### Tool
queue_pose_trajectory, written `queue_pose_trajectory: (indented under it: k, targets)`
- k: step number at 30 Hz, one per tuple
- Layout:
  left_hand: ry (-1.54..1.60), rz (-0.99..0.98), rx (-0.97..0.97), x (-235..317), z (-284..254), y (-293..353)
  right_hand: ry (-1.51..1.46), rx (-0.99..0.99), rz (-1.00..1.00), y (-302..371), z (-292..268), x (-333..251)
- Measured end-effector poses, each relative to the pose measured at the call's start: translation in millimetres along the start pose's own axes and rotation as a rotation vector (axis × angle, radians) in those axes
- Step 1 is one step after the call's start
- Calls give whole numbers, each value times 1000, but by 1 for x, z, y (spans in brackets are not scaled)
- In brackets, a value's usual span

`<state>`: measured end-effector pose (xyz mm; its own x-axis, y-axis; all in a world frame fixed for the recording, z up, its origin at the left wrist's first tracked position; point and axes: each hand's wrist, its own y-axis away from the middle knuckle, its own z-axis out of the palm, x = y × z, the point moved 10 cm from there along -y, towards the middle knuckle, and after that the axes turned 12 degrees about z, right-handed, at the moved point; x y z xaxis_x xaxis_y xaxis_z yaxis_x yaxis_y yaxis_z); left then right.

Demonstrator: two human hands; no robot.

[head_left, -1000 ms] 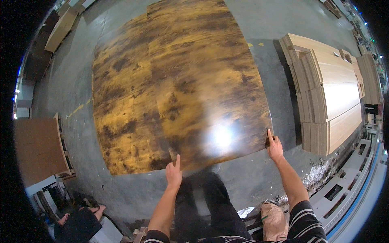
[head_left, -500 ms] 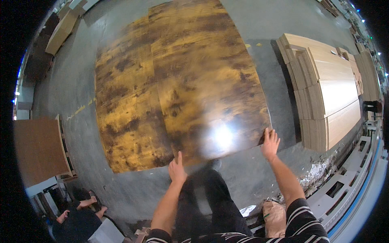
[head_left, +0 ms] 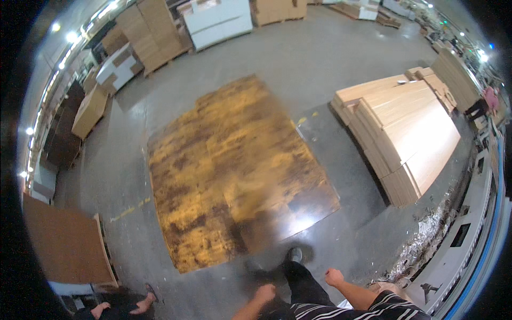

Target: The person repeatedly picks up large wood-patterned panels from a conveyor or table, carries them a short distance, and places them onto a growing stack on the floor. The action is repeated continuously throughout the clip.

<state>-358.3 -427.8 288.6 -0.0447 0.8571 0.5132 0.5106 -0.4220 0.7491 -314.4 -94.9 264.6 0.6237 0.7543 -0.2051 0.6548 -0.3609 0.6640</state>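
Large wood-grain panels [head_left: 229, 176], mottled yellow-brown and dark, lie flat and side by side in front of me. Light glares off their near right corner. My left hand [head_left: 265, 293] hangs just short of the panels' near edge, its fingers curled in and nothing showing in them. Farther right, over the floor, my right hand [head_left: 334, 277] is also loosely closed and holds nothing I can see. Neither hand touches the panels.
Stacked pale wood boards [head_left: 394, 133] stand to the right. A machine rail [head_left: 458, 240] runs along the right edge, crumpled wrapping [head_left: 426, 240] beside it. At left are a brown board stack [head_left: 66, 240] and a seated person's arm [head_left: 143, 305]. Wrapped pallets [head_left: 216, 21] line the back.
Both hands have let go of the panels' near edge and drawn back toward my body, fingers curling in. My view has tilted up, showing more of the floor and pallets beyond.
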Motion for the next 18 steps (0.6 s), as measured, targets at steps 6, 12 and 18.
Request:
queue_pose_trajectory:
  k: [6,12,18]
  targets:
    - [-85,71,27,28,-81,1,-59,-67,342,7,34,102]
    - [-121,194,116,31,-155,-30,-413,-56,441,60,27,63]
    - [-416,449,-25,16,-135,-62,-613,367,542,149,18,19]
